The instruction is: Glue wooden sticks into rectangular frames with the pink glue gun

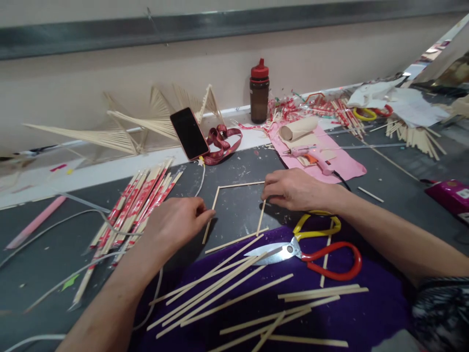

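Observation:
Thin wooden sticks are laid out as a rough square on the grey tabletop. My left hand [179, 222] is curled, with its thumb and finger pinching the left stick [211, 220]. At the upper right corner my right hand [289, 189] closes its fingers on the right stick [261, 218], where it meets the far stick [240, 185]. The near stick [234, 241] lies loosely along the bottom, by the edge of a purple cloth [198, 278]. Below my right hand rest open scissors [290, 249] with one yellow and one red handle.
Loose sticks [220, 288] cover the purple cloth. Red-wrapped chopsticks [135, 205] and cables lie left. Behind are a phone [189, 134], stick structures [146, 124] and a bottle [259, 93]. A pink glue gun [315, 156] sits on a pink sheet [348, 164].

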A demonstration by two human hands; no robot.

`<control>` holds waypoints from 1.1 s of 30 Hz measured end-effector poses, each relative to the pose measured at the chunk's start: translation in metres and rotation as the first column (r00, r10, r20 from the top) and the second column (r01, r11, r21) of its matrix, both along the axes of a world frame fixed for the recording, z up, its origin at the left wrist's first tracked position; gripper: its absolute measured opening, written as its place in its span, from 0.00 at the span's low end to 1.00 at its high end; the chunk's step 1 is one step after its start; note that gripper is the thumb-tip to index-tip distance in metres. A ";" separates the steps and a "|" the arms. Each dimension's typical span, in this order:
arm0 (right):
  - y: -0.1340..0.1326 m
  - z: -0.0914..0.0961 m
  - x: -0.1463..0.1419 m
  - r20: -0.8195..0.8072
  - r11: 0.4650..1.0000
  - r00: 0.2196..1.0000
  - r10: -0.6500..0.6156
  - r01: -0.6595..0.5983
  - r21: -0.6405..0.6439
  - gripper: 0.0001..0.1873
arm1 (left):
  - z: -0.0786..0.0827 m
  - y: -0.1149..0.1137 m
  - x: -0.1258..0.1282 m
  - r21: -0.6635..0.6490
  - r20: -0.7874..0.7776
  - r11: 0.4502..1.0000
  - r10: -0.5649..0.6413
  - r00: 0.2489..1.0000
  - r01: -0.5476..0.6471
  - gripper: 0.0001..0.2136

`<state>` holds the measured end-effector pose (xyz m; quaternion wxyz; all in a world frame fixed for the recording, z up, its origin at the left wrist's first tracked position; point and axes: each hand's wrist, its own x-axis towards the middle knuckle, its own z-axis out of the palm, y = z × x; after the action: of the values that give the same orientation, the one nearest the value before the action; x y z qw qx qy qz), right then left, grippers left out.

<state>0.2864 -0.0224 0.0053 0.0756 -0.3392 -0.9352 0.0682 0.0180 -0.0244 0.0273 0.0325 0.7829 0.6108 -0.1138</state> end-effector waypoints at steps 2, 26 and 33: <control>0.001 -0.003 0.000 0.036 1.000 0.999 0.010 -0.010 0.005 0.11 | -0.005 0.004 -0.002 -0.033 -0.055 0.999 0.023 0.998 -0.025 0.18; 0.020 -0.031 -0.009 0.141 0.989 0.986 -0.087 0.068 0.134 0.13 | -0.027 0.015 -0.001 -0.040 0.048 0.998 0.044 0.998 -0.042 0.15; 0.020 -0.028 -0.005 0.105 0.990 0.989 -0.104 0.092 0.107 0.13 | -0.025 0.015 -0.002 -0.034 0.065 0.999 0.030 0.997 -0.028 0.17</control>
<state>0.2814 -0.0020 -0.0226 0.0442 -0.3837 -0.9224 -0.0025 0.0162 -0.0094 0.0023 0.0671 0.7766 0.6188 -0.0974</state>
